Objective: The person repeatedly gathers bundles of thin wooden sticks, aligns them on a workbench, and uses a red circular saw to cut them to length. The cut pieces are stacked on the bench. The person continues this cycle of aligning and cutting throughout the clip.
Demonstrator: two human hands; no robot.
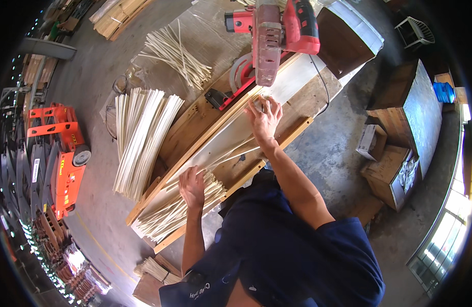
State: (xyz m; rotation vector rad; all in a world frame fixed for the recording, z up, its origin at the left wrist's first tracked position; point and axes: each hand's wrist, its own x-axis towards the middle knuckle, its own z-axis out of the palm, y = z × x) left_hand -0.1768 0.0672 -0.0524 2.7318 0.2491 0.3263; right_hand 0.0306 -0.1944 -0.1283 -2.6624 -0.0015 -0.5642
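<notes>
My right hand point(265, 118) is at the wooden fence of the bench, close below a red miter saw point(269, 43). Its bent fingers close on the ends of thin wooden rods point(255, 94) lying along the fence. My left hand point(192, 188) is lower on the same bench, fingers curled over pale rods by the fence; my fingers partly hide what they grip. Beneath and beside it spreads a loose pile of thin wooden rods point(167, 217). A few loose rods point(236, 149) slant across the bench between my two hands.
Beyond the fence lie a thick stack of pale rods point(144, 138) and a scattered bundle point(177, 53). A black cable point(325, 84) hangs by the saw. A large box point(343, 41) stands past the bench's far end. Cartons point(387, 171) are at right, an orange scissor lift point(67, 169) at left.
</notes>
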